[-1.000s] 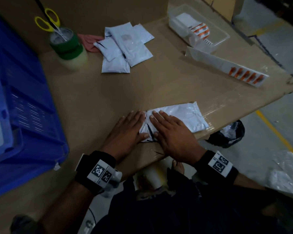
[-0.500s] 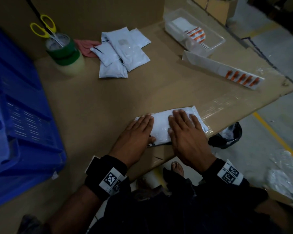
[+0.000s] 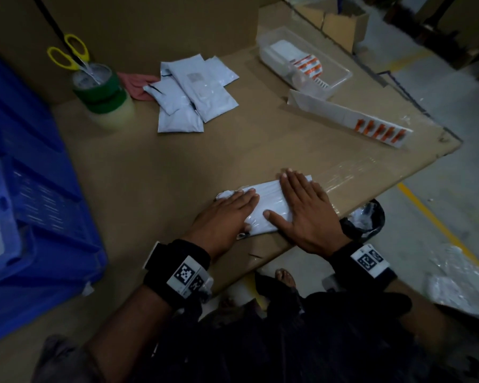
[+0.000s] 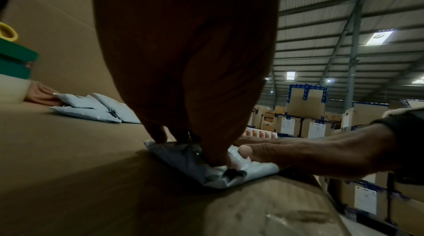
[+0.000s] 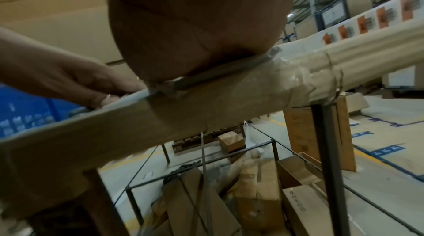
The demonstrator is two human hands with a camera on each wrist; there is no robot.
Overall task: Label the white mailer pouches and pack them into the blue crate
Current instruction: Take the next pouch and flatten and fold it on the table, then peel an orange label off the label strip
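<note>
The fingers (image 3: pixel 242 199) of the left hand (image 3: pixel 221 221) are lying straight and close together, pressing flat on the left end of a white mailer pouch (image 3: pixel 268 205), while the right hand (image 3: pixel 306 214) is pressing palm-down on the pouch's right half with its fingers extended and its thumb angled out toward 9 o'clock. In the left wrist view the fingertips (image 4: pixel 158 137) are bearing down on the pouch's crumpled end. The pouch is lying at the near edge of the cardboard-covered table (image 3: pixel 163 175). A pile of white mailer pouches (image 3: pixel 194 95) is sitting well apart at 11 o'clock, just beside a stack of tape rolls (image 3: pixel 103 92) holding yellow-handled scissors (image 3: pixel 69 55). The blue crate (image 3: pixel 28 189) is standing at 9 o'clock. A strip of orange labels (image 3: pixel 351 120) and a clear tray (image 3: pixel 304 64) are resting at 1 o'clock.
</note>
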